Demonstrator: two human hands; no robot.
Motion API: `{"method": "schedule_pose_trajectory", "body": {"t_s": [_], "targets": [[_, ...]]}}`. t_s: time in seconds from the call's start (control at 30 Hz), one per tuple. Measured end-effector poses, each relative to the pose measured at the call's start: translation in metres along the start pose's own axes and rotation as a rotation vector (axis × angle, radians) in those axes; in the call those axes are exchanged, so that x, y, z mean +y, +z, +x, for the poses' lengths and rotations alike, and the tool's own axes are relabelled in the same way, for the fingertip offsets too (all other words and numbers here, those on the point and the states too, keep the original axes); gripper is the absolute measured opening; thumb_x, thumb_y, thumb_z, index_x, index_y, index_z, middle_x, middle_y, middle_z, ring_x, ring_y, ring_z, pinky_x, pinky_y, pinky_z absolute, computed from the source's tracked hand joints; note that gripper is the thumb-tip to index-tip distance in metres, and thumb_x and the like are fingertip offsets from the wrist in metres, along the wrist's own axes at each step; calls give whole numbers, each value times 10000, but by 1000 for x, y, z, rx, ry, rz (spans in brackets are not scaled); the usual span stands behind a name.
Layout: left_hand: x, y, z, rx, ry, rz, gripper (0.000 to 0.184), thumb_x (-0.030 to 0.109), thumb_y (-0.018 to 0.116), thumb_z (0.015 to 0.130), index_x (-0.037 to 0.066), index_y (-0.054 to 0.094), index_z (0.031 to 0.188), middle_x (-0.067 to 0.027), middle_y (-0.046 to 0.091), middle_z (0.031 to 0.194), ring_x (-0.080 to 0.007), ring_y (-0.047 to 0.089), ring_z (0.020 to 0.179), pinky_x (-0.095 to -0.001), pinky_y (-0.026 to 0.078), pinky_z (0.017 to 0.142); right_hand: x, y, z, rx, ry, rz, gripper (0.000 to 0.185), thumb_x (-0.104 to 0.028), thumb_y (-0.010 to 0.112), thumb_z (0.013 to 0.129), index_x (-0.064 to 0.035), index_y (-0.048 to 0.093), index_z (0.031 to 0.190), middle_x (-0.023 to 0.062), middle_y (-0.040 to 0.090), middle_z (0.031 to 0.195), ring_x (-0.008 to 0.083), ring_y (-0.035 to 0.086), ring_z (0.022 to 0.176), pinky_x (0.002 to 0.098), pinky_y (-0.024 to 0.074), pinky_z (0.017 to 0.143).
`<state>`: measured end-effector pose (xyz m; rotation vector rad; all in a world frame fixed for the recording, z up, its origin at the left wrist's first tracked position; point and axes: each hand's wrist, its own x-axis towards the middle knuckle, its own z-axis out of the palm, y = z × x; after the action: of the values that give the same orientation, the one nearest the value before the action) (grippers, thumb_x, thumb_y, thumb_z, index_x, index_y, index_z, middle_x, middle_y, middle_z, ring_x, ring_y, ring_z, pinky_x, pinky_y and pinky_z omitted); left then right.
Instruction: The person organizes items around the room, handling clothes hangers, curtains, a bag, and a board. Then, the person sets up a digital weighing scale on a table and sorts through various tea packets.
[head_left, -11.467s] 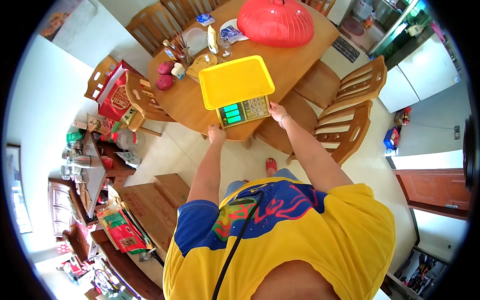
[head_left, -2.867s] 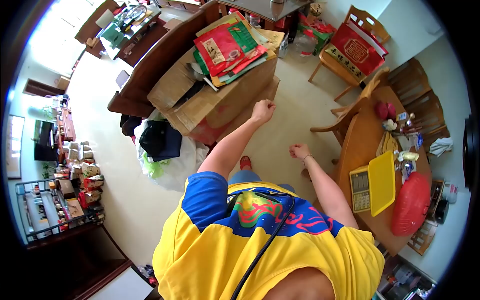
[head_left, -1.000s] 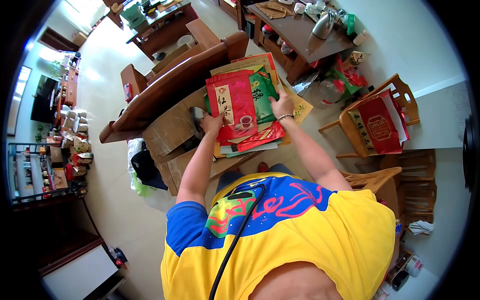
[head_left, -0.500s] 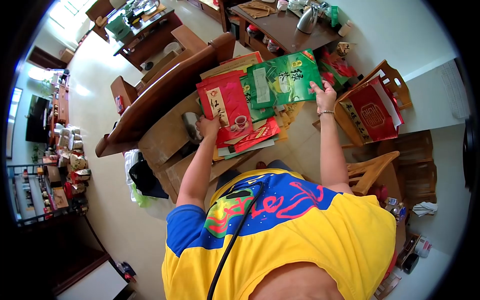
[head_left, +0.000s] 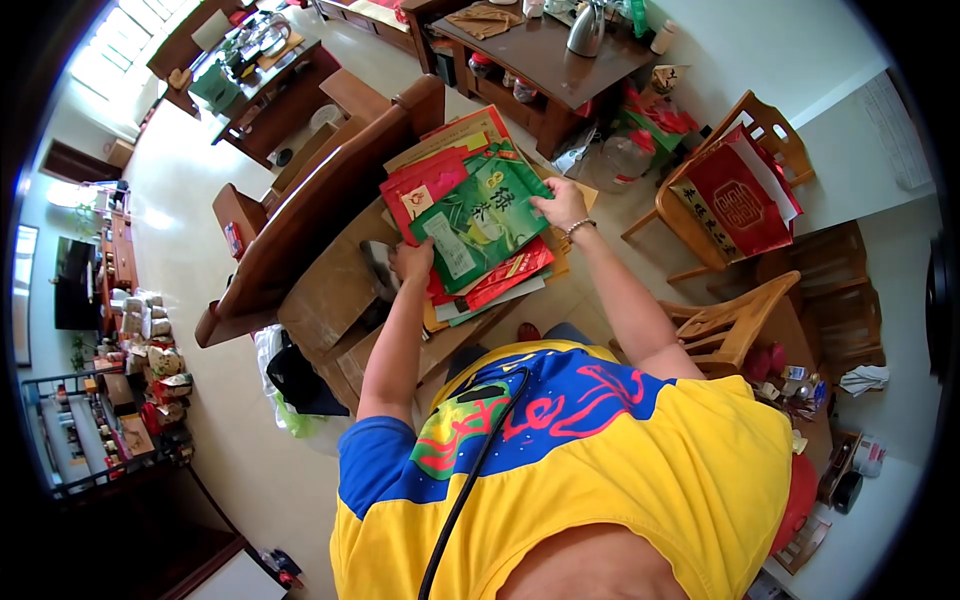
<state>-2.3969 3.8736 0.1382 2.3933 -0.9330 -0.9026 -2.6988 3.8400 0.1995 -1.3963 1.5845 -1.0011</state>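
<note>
A green tea bag point(head_left: 485, 218) with a pale label lies flat over the pile, held between my hands. My right hand point(head_left: 563, 205) grips its right edge, the fingers closed on it. At its lower left corner, my left hand point(head_left: 411, 262) has its fingers closed on the bag's edge. Beneath it a red tea bag point(head_left: 412, 196) is partly covered. More red and yellow packets point(head_left: 515, 272) stick out below and above. The pile rests on a cardboard box point(head_left: 335, 290) beside a wooden bench back.
The curved wooden bench back point(head_left: 325, 205) runs along the left of the box. A chair with a red gift bag point(head_left: 742, 205) stands at the right. A dark side table point(head_left: 560, 60) with a steel kettle point(head_left: 586, 30) is at the top. A large plastic bottle point(head_left: 625, 158) stands near it.
The green bag was lifted from the pile by my right hand and has moved left and down over the red bag. My left hand has gone from the red bag's edge to the green bag.
</note>
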Motion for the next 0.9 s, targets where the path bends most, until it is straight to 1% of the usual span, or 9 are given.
{"method": "schedule_pose_trajectory", "body": {"t_s": [0.07,0.2,0.27,0.4,0.53,0.6,0.7,0.8,0.9], "targets": [[-6,7,7,-13,50,21,655,441,695,751,51,526,1249,-240,385,1362,-436,306,1285,-516,301,1048,8,8,5,-30,30,-42,269,-214,736,691,-37,662,880,128,685,723,206,671,598,327,527,621],[-9,-1,16,-161,114,73,681,431,690,768,31,486,1280,-244,350,1388,-445,281,1299,-528,302,1046,-17,14,-9,2,20,-335,296,-215,745,661,-40,671,888,132,674,774,250,669,722,356,523,712],[-10,-1,20,-200,56,-8,676,434,685,776,17,489,1270,-242,349,1391,-450,269,1306,-536,303,1047,-19,26,-18,153,-122,-552,365,-226,755,643,-60,672,957,139,635,959,295,608,951,397,487,830],[-9,0,15,-142,48,-19,658,432,681,784,27,495,1267,-238,378,1371,-452,262,1308,-538,306,1049,-21,48,-24,193,-46,-626,576,-257,758,663,-90,573,1182,135,532,1186,347,473,1147,459,425,935],[-15,5,27,-172,78,-47,683,441,685,774,35,482,1283,-239,421,1341,-455,276,1303,-536,285,1062,-12,50,-16,267,-1,-653,693,-303,776,670,-76,497,1263,143,514,1241,332,460,1186,454,413,969],[-18,6,32,-197,82,-40,702,448,688,767,41,471,1296,-240,429,1336,-452,282,1304,-535,276,1066,-8,41,-2,40,172,-570,809,-438,757,690,-61,430,1327,156,448,1341,320,412,1254,449,378,1020],[-17,12,41,-235,135,-68,784,472,703,743,14,433,1318,-246,452,1313,-441,324,1285,-507,269,1074,-5,34,10,23,199,-597,880,-582,689,702,-42,419,1343,163,391,1404,312,369,1301,444,345,1053],[-7,12,35,-127,38,82,880,489,729,705,-30,391,1330,-270,412,1342,-433,357,1266,-473,297,1064,-2,23,25,168,221,-590,904,-654,607,729,-32,409,1355,167,387,1408,312,349,1316,454,304,1079],[5,3,20,-82,14,-116,939,504,746,675,-60,374,1327,-297,355,1377,-429,375,1257,-455,324,1052,25,6,45,182,233,-689,866,-646,594,747,-38,430,1341,156,402,1403,292,350,1319,455,301,1073]]}}
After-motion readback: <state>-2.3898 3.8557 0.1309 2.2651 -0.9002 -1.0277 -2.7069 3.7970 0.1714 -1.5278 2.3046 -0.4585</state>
